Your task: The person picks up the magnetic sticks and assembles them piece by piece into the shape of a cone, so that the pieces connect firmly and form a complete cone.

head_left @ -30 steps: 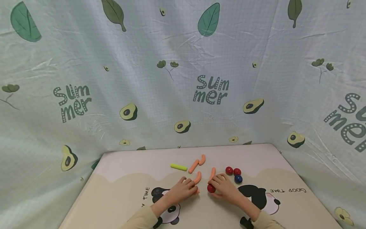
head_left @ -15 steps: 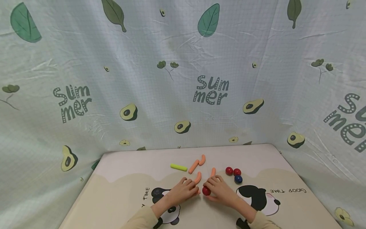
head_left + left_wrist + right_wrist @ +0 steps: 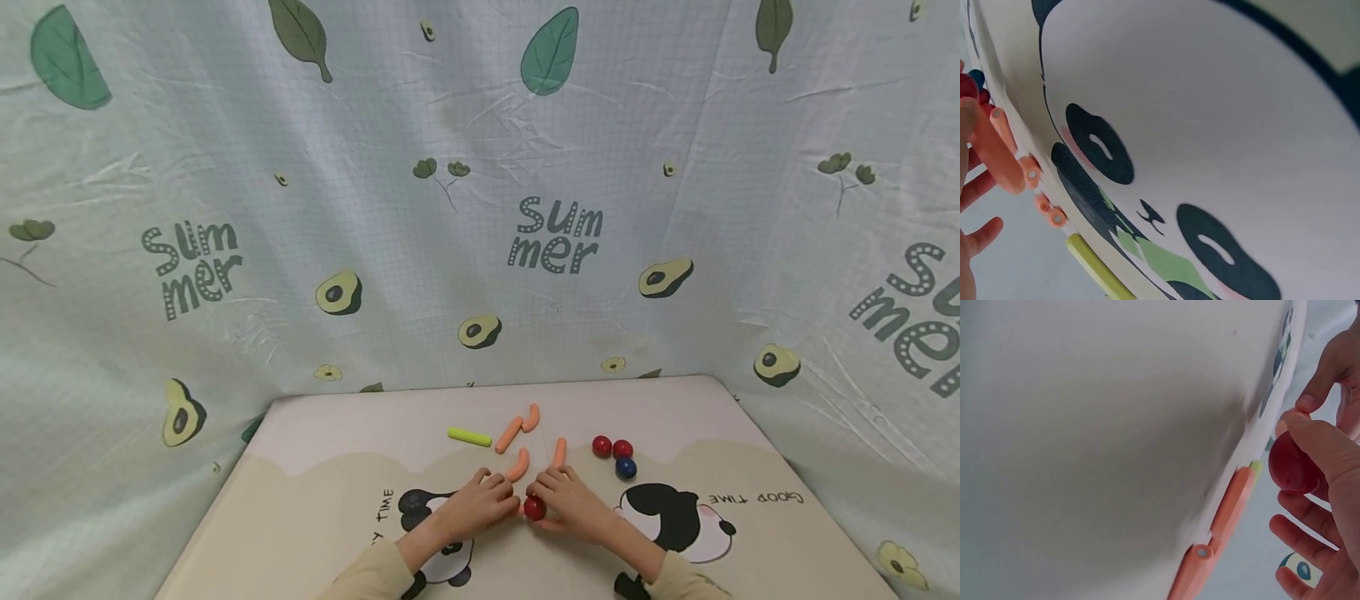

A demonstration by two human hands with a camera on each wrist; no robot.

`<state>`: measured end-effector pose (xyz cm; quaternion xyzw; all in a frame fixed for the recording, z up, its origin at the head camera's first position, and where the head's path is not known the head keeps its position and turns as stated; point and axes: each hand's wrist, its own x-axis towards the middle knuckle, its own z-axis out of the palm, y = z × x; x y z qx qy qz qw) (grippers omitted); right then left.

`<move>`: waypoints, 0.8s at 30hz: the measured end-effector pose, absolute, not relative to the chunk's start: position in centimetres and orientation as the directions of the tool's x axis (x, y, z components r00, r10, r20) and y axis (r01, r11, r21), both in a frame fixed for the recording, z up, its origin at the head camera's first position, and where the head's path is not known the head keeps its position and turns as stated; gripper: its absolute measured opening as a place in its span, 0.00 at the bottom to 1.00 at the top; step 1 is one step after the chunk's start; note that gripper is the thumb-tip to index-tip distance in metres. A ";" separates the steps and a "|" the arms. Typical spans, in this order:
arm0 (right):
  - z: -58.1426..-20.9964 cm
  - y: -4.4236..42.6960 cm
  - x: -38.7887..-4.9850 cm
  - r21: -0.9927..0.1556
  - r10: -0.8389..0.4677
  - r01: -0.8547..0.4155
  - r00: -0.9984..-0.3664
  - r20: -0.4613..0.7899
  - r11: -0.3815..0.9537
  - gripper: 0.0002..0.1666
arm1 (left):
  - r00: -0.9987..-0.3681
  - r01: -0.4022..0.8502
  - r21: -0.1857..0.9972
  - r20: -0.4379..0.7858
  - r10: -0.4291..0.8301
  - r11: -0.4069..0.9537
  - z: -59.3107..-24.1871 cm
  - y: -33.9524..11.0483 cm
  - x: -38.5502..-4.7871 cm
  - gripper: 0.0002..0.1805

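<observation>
The left hand (image 3: 483,504) pinches an orange rod (image 3: 999,156), which is mostly hidden in the head view. Just right of it, the right hand (image 3: 573,504) grips a shiny red ball (image 3: 535,508) between thumb and fingers. In the right wrist view the ball (image 3: 1294,464) sits right against the rod's end, and the two hands nearly meet; whether the pieces are joined cannot be seen. Beyond the hands lie a curved orange piece (image 3: 518,465) and a straight orange rod (image 3: 560,452).
Farther back on the panda-print table (image 3: 360,425) lie a yellow-green rod (image 3: 469,437), an orange rod (image 3: 508,435) and a curved orange piece (image 3: 532,417). Two red balls (image 3: 602,447) and a dark blue ball (image 3: 626,468) sit to the right. A printed curtain (image 3: 405,250) hangs behind.
The right hand has moved left with the red ball, bringing it up to the rod in the left hand. The left hand has stayed nearly still.
</observation>
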<state>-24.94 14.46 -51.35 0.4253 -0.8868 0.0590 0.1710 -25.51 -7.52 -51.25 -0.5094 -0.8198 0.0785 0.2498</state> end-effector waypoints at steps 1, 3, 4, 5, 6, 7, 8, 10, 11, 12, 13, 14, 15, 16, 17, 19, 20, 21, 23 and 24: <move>-51.4 14.4 -24.9 0.036 -0.739 -0.776 -0.583 0.339 0.629 0.22 | -0.360 0.800 -0.378 0.318 0.877 0.466 -51.3 -7.6 -25.5 0.06; -51.5 14.2 -24.9 0.041 -0.748 -0.778 -0.586 0.312 0.627 0.22 | -0.368 0.805 -0.373 0.297 0.881 0.462 -51.4 -7.7 -25.5 0.07; -51.5 14.2 -24.9 0.040 -0.751 -0.778 -0.589 0.299 0.626 0.22 | -0.372 0.807 -0.369 0.288 0.882 0.461 -51.5 -7.8 -25.5 0.07; -51.6 14.1 -24.9 0.043 -0.753 -0.778 -0.591 0.288 0.627 0.22 | -0.374 0.811 -0.363 0.282 0.883 0.459 -51.5 -7.8 -25.5 0.07; -51.6 14.1 -24.9 0.044 -0.755 -0.777 -0.594 0.278 0.628 0.22 | -0.378 0.814 -0.356 0.277 0.884 0.459 -51.6 -7.9 -25.5 0.08; -51.6 14.0 -24.9 0.045 -0.757 -0.778 -0.594 0.273 0.627 0.22 | -0.380 0.817 -0.350 0.272 0.884 0.459 -51.6 -7.9 -25.5 0.08; -51.6 14.0 -24.9 0.045 -0.759 -0.780 -0.592 0.269 0.624 0.22 | -0.382 0.818 -0.346 0.269 0.884 0.459 -51.6 -8.0 -25.4 0.08; -51.6 13.9 -24.9 0.041 -0.761 -0.781 -0.594 0.261 0.623 0.22 | -0.383 0.822 -0.338 0.266 0.885 0.458 -51.7 -8.0 -25.5 0.09; -51.5 13.9 -24.9 0.038 -0.762 -0.781 -0.596 0.255 0.624 0.22 | -0.383 0.823 -0.337 0.263 0.886 0.456 -51.7 -8.0 -25.5 0.09; -51.5 13.8 -24.9 0.037 -0.762 -0.780 -0.598 0.250 0.624 0.22 | -0.384 0.823 -0.338 0.259 0.886 0.456 -51.7 -8.0 -25.5 0.09; -51.5 13.8 -24.8 0.034 -0.762 -0.780 -0.600 0.244 0.625 0.22 | -0.384 0.824 -0.337 0.258 0.887 0.455 -51.7 -8.0 -25.5 0.09; -51.5 13.8 -24.8 0.031 -0.761 -0.778 -0.604 0.235 0.627 0.23 | -0.383 0.824 -0.339 0.255 0.888 0.453 -51.7 -8.0 -25.5 0.09; -51.5 13.8 -24.8 0.031 -0.762 -0.778 -0.605 0.231 0.628 0.23 | -0.381 0.825 -0.339 0.255 0.889 0.451 -51.6 -8.0 -25.5 0.09; -51.5 13.8 -24.8 0.031 -0.760 -0.775 -0.609 0.224 0.631 0.23 | -0.381 0.826 -0.340 0.252 0.890 0.450 -51.6 -8.1 -25.4 0.09; -51.6 13.8 -24.8 0.033 -0.760 -0.774 -0.612 0.220 0.633 0.23 | -0.379 0.828 -0.339 0.251 0.891 0.447 -51.5 -8.1 -25.4 0.09; -51.6 13.8 -24.8 0.034 -0.761 -0.775 -0.611 0.217 0.631 0.22 | -0.378 0.829 -0.339 0.246 0.893 0.444 -51.5 -8.1 -25.4 0.08; -51.7 13.8 -24.8 0.033 -0.762 -0.775 -0.611 0.215 0.631 0.22 | -0.378 0.830 -0.338 0.242 0.894 0.443 -51.4 -8.1 -25.4 0.08; -51.7 13.8 -24.7 0.032 -0.763 -0.776 -0.610 0.214 0.630 0.22 | -0.379 0.831 -0.336 0.239 0.894 0.442 -51.4 -8.1 -25.4 0.07; -51.8 13.8 -24.7 0.026 -0.762 -0.774 -0.616 0.200 0.633 0.22 | -0.382 0.833 -0.331 0.233 0.894 0.443 -51.5 -8.2 -25.3 0.07; -51.8 13.8 -24.7 0.025 -0.761 -0.772 -0.619 0.194 0.635 0.22 | -0.383 0.833 -0.331 0.232 0.894 0.443 -51.5 -8.2 -25.3 0.06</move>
